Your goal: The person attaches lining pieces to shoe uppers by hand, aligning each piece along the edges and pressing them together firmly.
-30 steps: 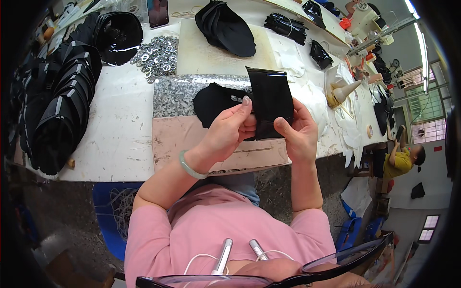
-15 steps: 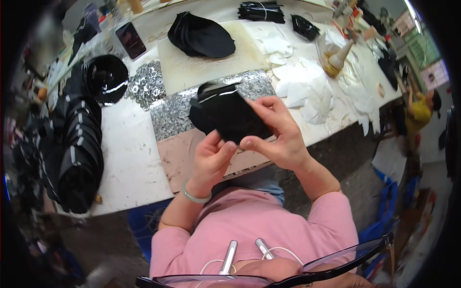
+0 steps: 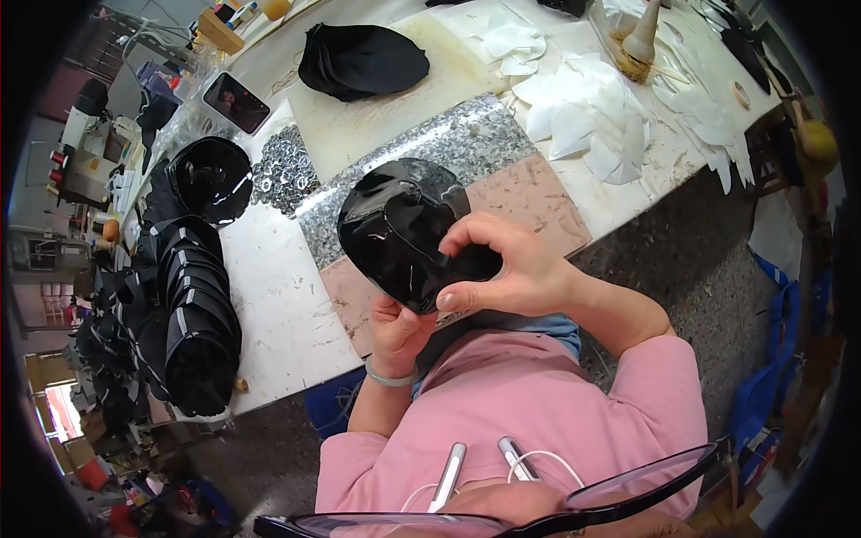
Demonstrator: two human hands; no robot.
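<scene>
A curved, glossy black patent-leather piece (image 3: 404, 229) with a rounded outline is in both my hands, above the front of the work board. My left hand (image 3: 399, 336) grips its lower edge from beneath, fingers partly hidden behind it. My right hand (image 3: 516, 264) holds its right side, thumb at the bottom edge and index finger bent over the shiny face. Under the piece lie a grey speckled slab (image 3: 480, 125) and a pinkish-brown board (image 3: 529, 202). Small metal rings (image 3: 282, 170) are heaped to the left of the slab.
A long nested row of black shiny pieces (image 3: 199, 309) fills the left of the table. Behind are matte black pieces (image 3: 363, 61) on a pale cutting sheet (image 3: 332, 134), and a phone (image 3: 236, 101). White scraps (image 3: 587, 117) and a glue pot (image 3: 635, 58) stand right.
The black piece has been turned and opened so its shiny curved face shows. My right hand has shifted its hold, its index finger now on that face. The view has swung.
</scene>
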